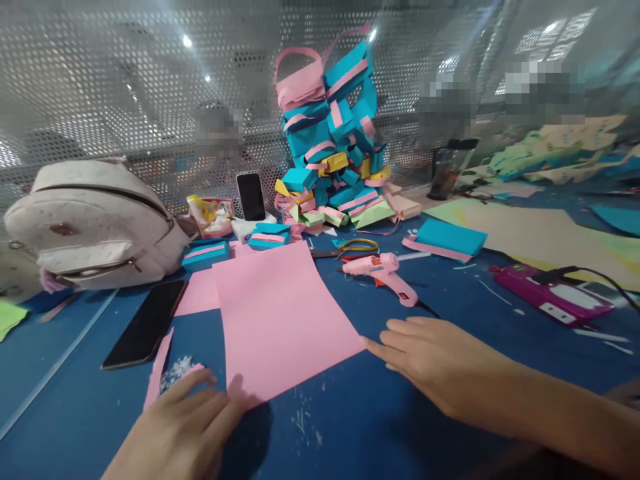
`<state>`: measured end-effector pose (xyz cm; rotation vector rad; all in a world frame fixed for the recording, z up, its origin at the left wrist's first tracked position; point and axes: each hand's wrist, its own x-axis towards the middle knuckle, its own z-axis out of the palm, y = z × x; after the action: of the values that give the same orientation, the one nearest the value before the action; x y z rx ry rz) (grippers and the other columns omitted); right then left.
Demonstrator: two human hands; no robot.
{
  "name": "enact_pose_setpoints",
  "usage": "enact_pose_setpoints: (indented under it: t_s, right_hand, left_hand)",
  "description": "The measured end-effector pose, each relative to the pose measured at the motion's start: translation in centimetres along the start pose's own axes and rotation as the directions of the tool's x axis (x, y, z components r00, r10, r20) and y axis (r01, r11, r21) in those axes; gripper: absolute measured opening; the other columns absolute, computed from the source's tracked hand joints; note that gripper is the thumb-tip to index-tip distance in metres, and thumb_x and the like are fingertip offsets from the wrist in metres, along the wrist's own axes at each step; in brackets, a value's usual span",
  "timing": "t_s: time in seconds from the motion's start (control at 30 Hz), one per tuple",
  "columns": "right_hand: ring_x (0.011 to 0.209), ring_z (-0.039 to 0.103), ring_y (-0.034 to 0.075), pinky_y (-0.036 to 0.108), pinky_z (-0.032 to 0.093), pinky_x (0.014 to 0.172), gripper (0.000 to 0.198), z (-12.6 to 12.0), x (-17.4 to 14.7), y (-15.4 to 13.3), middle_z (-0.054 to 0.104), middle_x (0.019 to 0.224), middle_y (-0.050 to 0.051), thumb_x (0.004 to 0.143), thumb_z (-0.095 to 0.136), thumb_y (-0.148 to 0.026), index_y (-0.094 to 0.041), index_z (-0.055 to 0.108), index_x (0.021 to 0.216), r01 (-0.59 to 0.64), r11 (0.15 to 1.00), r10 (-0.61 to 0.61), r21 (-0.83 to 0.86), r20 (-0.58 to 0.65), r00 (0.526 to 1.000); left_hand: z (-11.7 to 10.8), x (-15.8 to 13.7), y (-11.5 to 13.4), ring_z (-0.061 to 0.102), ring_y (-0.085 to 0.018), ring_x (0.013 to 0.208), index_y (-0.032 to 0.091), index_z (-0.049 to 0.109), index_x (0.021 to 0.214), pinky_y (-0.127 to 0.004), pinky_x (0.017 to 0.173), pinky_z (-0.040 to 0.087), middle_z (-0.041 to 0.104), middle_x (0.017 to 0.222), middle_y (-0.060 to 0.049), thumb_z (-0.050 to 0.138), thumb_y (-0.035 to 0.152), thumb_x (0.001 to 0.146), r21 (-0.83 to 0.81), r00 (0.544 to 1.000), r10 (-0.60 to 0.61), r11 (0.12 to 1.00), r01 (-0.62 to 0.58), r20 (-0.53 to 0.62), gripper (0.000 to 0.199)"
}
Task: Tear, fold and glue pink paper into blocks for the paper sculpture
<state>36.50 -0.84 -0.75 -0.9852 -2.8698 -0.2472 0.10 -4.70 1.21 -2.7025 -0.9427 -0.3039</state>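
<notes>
A pink sheet of paper (285,320) lies on the blue table before me, its right side bowing slightly. My left hand (183,420) is at the sheet's near left corner, fingers apart and loosely bent, with a fingertip touching the paper. The index finger of my right hand (425,357) stretches to the near right corner and touches it; the other fingers are bent. Beside my left hand are a narrow pink strip (159,370) and a small pile of white bits (176,373). Beyond my right hand lies a pink glue gun (383,272), with a glue stick protruding from its back.
A black phone (147,323) and a white backpack (100,227) are at left. Blue and pink paper bags are stacked (330,140) against the perforated metal wall. Scissors (355,248), a blue folded paper piece (450,237) and a purple power strip (553,293) lie at right.
</notes>
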Motion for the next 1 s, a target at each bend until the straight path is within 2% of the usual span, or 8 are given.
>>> enact_pose_setpoints:
  t_s: [0.1,0.2,0.37,0.5,0.6,0.77,0.9,1.0]
  right_hand:
    - [0.072,0.058,0.021,0.034,0.036,0.062,0.024,-0.5,0.6,-0.3,0.066,0.078,0.005,0.086,0.056,-0.012,-0.016,0.069,0.106,-0.008,1.0,0.008,-0.005,0.023,1.0]
    - [0.074,0.059,0.021,0.033,0.036,0.063,0.02,-1.2,1.1,-0.5,0.066,0.081,0.004,0.086,0.058,-0.012,-0.017,0.07,0.101,-0.006,1.0,0.007,-0.031,0.041,0.999]
    - [0.075,0.06,0.02,0.032,0.039,0.065,0.025,-2.1,0.3,-1.0,0.066,0.083,0.004,0.09,0.051,-0.012,-0.017,0.068,0.108,0.001,1.0,0.0,0.025,-0.057,0.998]
    - [0.082,0.061,0.021,0.034,0.045,0.072,0.032,-3.1,-0.9,-1.2,0.067,0.089,0.008,0.097,0.04,-0.016,-0.017,0.065,0.117,-0.013,0.99,0.046,0.143,-0.235,0.971]
    - [0.112,0.056,0.026,0.042,0.045,0.094,0.037,-4.3,-1.2,-1.0,0.063,0.12,0.013,0.1,0.041,-0.025,-0.018,0.052,0.134,-0.023,0.971,0.121,0.239,-0.404,0.907]
    - [0.133,0.043,0.028,0.048,0.036,0.11,0.051,-5.8,0.3,-0.3,0.048,0.143,0.012,0.097,0.052,-0.041,-0.025,0.04,0.143,0.02,0.887,0.229,0.461,-0.477,0.849]
    - [0.112,0.059,0.025,0.042,0.045,0.1,0.03,-7.3,2.0,-0.4,0.066,0.116,0.008,0.095,0.054,-0.047,-0.023,0.065,0.11,0.114,0.745,0.244,0.657,-0.427,0.87]
    - [0.083,0.062,0.02,0.031,0.051,0.076,0.029,-9.4,2.6,-1.0,0.066,0.085,0.002,0.091,0.059,-0.048,-0.02,0.065,0.083,0.079,0.591,0.302,0.803,-0.311,0.901]
  left_hand:
    - [0.4,4.4,1.5,0.061,-0.023,0.074,0.018,0.06,0.096,-0.035,0.069,0.048,0.065,0.082,-0.005,0.037,0.008,0.09,-0.06,0.967,-0.119,0.989,0.135,0.225,0.026]
    - [1.4,8.4,2.2,0.061,-0.024,0.083,0.016,0.058,0.102,-0.033,0.07,0.046,0.064,0.096,-0.008,0.054,0.025,0.092,-0.246,0.937,-0.151,0.941,0.234,0.316,0.014]
    - [2.0,11.6,2.1,0.062,-0.015,0.066,0.019,0.062,0.083,-0.023,0.058,0.039,0.067,0.075,0.002,0.068,0.026,0.086,-0.347,0.926,-0.045,0.919,0.186,0.376,0.01]
    - [0.1,11.4,2.9,0.061,-0.017,0.074,0.019,0.061,0.088,-0.026,0.065,0.038,0.066,0.084,-0.001,0.057,0.017,0.091,-0.321,0.945,-0.006,0.94,0.118,0.328,0.005]
    - [-2.4,10.7,3.9,0.055,-0.019,0.072,0.018,0.056,0.092,-0.031,0.065,0.034,0.063,0.088,-0.004,0.042,0.011,0.096,-0.229,0.971,-0.007,0.971,0.063,0.24,0.016]
    - [-6.8,9.2,4.7,0.047,-0.014,0.064,0.02,0.051,0.086,-0.028,0.06,0.032,0.057,0.08,0.0,0.037,0.016,0.1,-0.235,0.999,0.041,0.971,-0.033,0.026,0.02]
    - [-9.4,7.7,5.2,0.051,-0.011,0.07,0.02,0.055,0.087,-0.02,0.065,0.041,0.057,0.081,0.002,0.053,0.024,0.097,-0.671,0.993,-0.114,0.736,0.095,0.015,0.011]
    - [-10.0,6.7,5.7,0.053,-0.009,0.073,0.021,0.057,0.085,-0.015,0.066,0.045,0.056,0.08,0.004,0.066,0.032,0.09,-0.92,0.957,-0.29,0.37,0.13,0.018,0.015]
